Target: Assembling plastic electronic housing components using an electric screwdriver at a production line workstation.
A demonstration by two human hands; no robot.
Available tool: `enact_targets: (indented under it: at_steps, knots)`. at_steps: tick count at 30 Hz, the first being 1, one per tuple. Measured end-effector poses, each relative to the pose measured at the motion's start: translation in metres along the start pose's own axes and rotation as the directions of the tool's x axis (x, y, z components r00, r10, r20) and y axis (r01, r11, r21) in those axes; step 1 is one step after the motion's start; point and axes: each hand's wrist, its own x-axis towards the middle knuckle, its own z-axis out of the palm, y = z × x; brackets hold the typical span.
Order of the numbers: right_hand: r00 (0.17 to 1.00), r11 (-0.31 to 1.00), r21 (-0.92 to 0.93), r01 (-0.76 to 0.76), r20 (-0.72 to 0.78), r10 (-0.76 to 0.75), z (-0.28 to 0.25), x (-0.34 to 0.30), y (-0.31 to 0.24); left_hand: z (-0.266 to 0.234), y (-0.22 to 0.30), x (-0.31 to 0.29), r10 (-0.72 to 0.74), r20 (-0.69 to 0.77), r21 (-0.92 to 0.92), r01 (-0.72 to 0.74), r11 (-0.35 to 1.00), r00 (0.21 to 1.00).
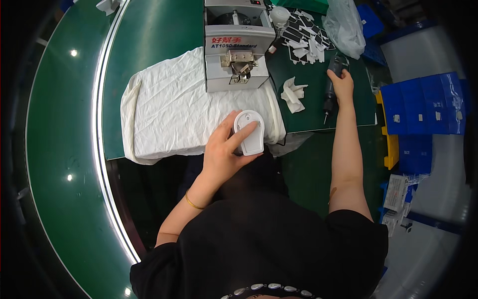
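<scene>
My left hand [223, 149] is closed around a white plastic housing [254, 143] with one rounded end and a shallow recess. Its index finger lies across the recess, and the housing is held just off the front edge of the white cloth [174, 107]. Out to the right, my right hand [342, 84] grips a dark electric screwdriver [329, 93] whose bit points toward me over the green table. Ahead of my left hand stands a grey screw feeder [238, 65] with a metal bracket on its front.
A crumpled white tissue [294, 94] lies between the feeder and the screwdriver. Behind it are scattered black and white flat pieces [306, 37], a clear bottle [280, 16] and a plastic bag [344, 27]. Blue bins [423, 104] line the right; a green conveyor [64, 149] curves along the left.
</scene>
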Motion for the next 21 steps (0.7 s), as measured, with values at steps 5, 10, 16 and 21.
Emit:
enact_targets:
  at_steps: [5, 10, 16, 21]
  knots:
    - [0.763, 0.787, 0.137, 0.602, 0.193, -0.617, 0.005, -0.095, -0.071, 0.000, 0.000, 0.001, -0.014, 0.010, 0.018, 0.014, 1.000, 1.000]
    - [0.745, 0.769, -0.032, 0.638, 0.277, -0.607, 0.022, -0.146, -0.064, 0.000, 0.001, 0.004, -0.033, 0.016, -0.034, 0.034, 0.999, 0.999]
    - [0.852, 0.906, 0.421, 0.044, 0.458, -0.254, 0.017, -0.129, -0.059, 0.000, -0.002, 0.002, 0.031, -0.025, 0.005, -0.031, 1.000, 0.999]
    - [0.801, 0.614, 0.768, -0.182, 0.478, -0.360, 0.004, -0.104, -0.094, 0.000, -0.002, -0.002, 0.036, -0.034, -0.007, -0.036, 0.999, 0.999]
